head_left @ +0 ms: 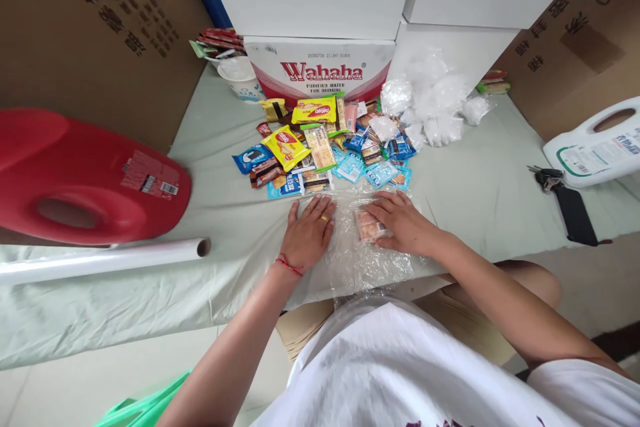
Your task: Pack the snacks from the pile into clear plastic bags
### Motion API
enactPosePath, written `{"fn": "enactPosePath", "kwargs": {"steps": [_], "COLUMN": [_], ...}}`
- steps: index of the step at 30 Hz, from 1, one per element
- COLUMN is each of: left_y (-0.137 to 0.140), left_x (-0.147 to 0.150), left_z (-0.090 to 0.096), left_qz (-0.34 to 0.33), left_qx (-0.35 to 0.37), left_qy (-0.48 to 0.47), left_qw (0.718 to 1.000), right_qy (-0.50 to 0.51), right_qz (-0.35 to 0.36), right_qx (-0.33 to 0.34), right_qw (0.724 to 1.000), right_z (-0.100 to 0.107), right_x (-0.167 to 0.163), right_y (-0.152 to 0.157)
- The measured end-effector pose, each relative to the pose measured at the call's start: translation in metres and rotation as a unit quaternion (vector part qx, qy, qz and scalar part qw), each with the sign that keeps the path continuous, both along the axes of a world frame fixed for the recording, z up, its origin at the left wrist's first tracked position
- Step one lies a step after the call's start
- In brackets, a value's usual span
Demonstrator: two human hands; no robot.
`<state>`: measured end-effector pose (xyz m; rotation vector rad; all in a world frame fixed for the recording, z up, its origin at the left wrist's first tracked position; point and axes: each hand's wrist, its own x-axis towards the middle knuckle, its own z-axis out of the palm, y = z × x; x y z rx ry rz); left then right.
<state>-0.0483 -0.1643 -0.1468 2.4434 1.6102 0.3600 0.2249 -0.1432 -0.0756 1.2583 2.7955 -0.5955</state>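
Observation:
My left hand (309,230) lies flat on the cloth-covered table with its fingers spread, at the left edge of a sheet of clear plastic film (345,247). It holds nothing. On the film rests a small snack packet (369,227) with a pinkish-brown print. My right hand (403,223) covers the packet's right side, its fingers along the far edge and the thumb along the near edge. Crinkled film spreads beneath and toward my body. Just beyond both hands is a pile of wrapped snacks (320,147), among them yellow, blue and brown packets.
Clear plastic-wrapped bundles (435,100) are heaped right of the snacks, before a Wahaha carton (320,70). A red jug (100,173) and a film roll (125,257) lie left. At right are a white bottle (600,140) and a black phone-like object with keys (575,213).

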Motion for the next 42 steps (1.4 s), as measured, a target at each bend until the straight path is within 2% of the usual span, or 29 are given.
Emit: {"fn": "enactPosePath", "kwargs": {"steps": [5, 8, 14, 17, 20, 25, 32, 35, 39, 41, 42], "left_y": [0.0, 0.0, -0.001, -0.001, 0.0, 0.001, 0.002, 0.002, -0.016, -0.035, -0.046], "left_x": [0.001, 0.001, 0.0, 0.0, -0.001, -0.002, -0.001, -0.005, -0.017, -0.024, -0.026], "left_z": [0.001, 0.002, 0.003, 0.002, 0.002, 0.004, 0.002, 0.007, 0.026, 0.034, 0.036], "left_qz": [0.002, 0.003, 0.002, 0.002, 0.002, 0.0, 0.005, -0.006, -0.001, -0.032, -0.07], "left_qx": [-0.003, -0.009, -0.007, -0.001, 0.004, 0.001, 0.009, 0.035, 0.14, 0.171, 0.17], "left_qy": [-0.001, 0.005, 0.003, -0.001, 0.001, 0.005, 0.005, -0.033, -0.108, -0.123, -0.128], "left_qw": [1.0, 1.0, 1.0, 1.0, 1.0, 1.0, 1.0, 0.999, 0.984, 0.977, 0.974], "right_qy": [-0.073, -0.09, -0.021, 0.017, 0.012, 0.011, 0.035, 0.084, 0.201, 0.228, 0.229], "right_qz": [-0.001, 0.017, 0.021, 0.051, 0.079, 0.066, 0.039, 0.024, -0.03, -0.059, -0.07], "right_qx": [0.009, 0.016, 0.048, 0.058, 0.038, 0.002, -0.002, 0.02, 0.073, 0.079, 0.078], "right_qw": [0.997, 0.996, 0.998, 0.997, 0.996, 0.998, 0.999, 0.996, 0.976, 0.969, 0.968], "right_z": [0.004, 0.005, 0.019, 0.023, 0.014, -0.009, -0.012, -0.006, 0.005, 0.004, 0.001], "right_x": [-0.022, -0.022, -0.006, -0.009, -0.017, -0.015, -0.007, 0.008, 0.052, 0.076, 0.085], "right_y": [-0.001, 0.001, 0.001, 0.0, 0.0, 0.004, 0.005, 0.003, -0.017, -0.037, -0.049]}}
